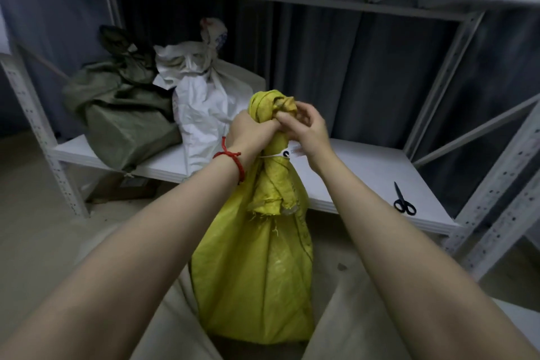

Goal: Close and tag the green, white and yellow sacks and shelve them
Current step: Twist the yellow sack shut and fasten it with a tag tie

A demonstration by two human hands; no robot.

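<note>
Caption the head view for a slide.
Left hand and right hand grip the tied yellow sack; green sack and white sack already shelved.

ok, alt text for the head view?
The left hand and right hand grip the bunched neck of an upright yellow woven plastic sack, tied with a white tie and paper tag. Behind, a green woven sack and a white woven sack sit on a white shelf, black scissors to their right.

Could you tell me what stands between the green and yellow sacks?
The white sack, on the shelf beside the green sack and behind the yellow sack, as the head view shows.
</note>
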